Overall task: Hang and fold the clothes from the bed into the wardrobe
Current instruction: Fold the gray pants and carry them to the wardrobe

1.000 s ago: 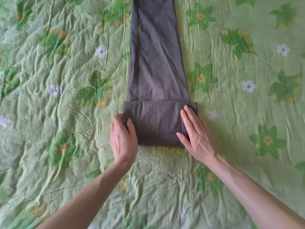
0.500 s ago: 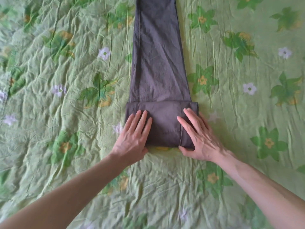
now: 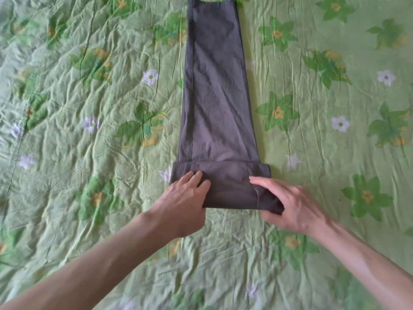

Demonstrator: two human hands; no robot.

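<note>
Seen from above: dark grey trousers (image 3: 214, 97), folded lengthwise into one narrow strip, laid flat on a wrinkled green bedspread (image 3: 67, 142) printed with green leaves and small white and yellow flowers. Strip running from the top centre of the frame down to just below the middle, widening toward the bottom. Lowest part doubled back over itself into a thicker rectangular fold (image 3: 228, 186) at the centre of the frame. Left hand (image 3: 185, 202) at the fold's lower left corner, fingers straight and spread flat on top of the cloth, pressing it down, thumb out of sight. Right hand (image 3: 292, 204) at the fold's lower right corner, blurred by motion, fingers lying over the top of the cloth and thumb below its near edge, gripping that corner. Both bare forearms reaching in from the bottom corners of the frame.
</note>
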